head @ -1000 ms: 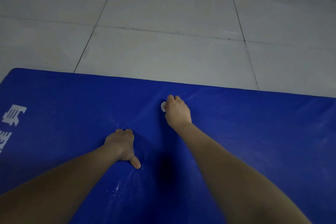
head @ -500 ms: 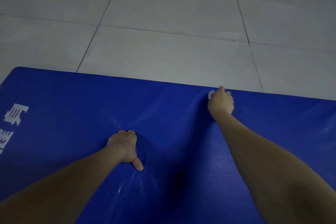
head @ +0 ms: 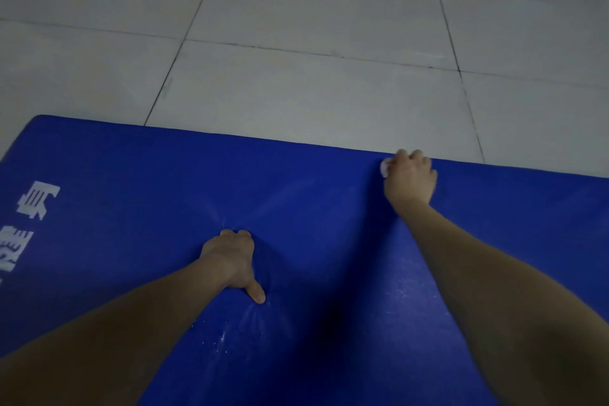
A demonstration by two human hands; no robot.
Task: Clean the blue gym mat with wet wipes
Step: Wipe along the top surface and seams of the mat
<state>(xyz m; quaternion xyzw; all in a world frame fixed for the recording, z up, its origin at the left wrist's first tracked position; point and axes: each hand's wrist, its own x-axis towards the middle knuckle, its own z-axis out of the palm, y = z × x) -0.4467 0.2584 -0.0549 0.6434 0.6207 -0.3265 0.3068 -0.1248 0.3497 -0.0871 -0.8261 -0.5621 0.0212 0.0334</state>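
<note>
The right hand (head: pixel 410 180) curls round a white wipe (head: pixel 384 169) at the far edge of the blue mat (head: pixel 131 175) on the tiled floor (head: pixel 296 43). The left hand (head: pixel 230 257), fingers curled under, thumb out, presses a dent into the mat.

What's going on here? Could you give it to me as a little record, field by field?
Setting: blue gym mat on a pale tiled floor
Right hand: at the mat's far edge, gripping a white wipe
Left hand: pressing into the mat, denting it, thumb out, holding nothing
Mat markings: white print at the left edge; white specks near the left thumb
</note>
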